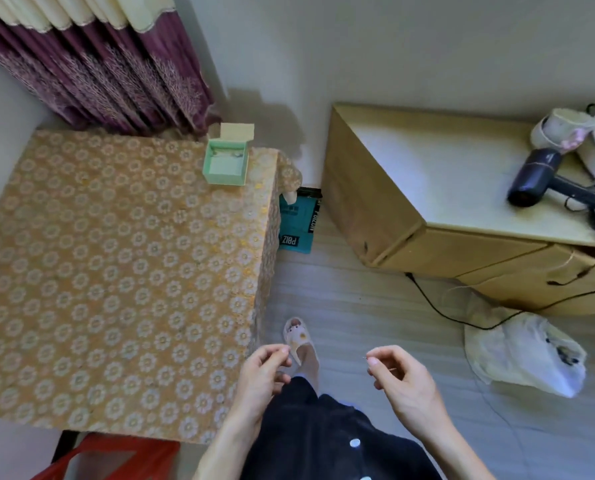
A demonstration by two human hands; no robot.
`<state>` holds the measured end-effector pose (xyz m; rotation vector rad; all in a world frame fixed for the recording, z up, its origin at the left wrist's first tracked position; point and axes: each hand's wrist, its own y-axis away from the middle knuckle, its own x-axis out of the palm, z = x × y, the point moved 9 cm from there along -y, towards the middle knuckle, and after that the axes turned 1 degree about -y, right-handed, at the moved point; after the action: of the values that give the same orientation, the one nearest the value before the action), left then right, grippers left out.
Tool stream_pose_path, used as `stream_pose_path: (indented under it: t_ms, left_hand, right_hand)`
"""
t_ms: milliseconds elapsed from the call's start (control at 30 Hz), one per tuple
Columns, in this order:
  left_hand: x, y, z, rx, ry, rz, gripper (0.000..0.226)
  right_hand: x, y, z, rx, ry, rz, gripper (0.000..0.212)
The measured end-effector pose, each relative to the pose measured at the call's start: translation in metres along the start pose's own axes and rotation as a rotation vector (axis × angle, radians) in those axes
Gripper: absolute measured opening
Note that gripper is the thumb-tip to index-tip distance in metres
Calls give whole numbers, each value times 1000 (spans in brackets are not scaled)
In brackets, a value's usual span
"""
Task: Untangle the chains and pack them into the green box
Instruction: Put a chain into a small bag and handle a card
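Hands apart — left hand (pixel 264 372), right hand (pixel 401 375) — fingertips pinched, anything held too fine to tell.

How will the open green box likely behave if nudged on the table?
Probably light and easy to slide: the green box looks small, thin-walled. Its raised lid may tip it backwards. It sits near the table edge, so it could fall.

Left hand (pixel 264 370) and right hand (pixel 401 374) pinch a barely visible chain (pixel 365 357); the green box (pixel 224 174) stands open.
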<state>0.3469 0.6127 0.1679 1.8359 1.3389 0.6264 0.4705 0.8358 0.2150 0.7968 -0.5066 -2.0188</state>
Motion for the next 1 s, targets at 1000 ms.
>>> stream_pose_path:
  t_ms: [1000]
  left_hand:
    - [28, -178, -253, -60, 458, -515, 20]
  right_hand:
    - [71, -383, 347, -318, 555, 623, 14]
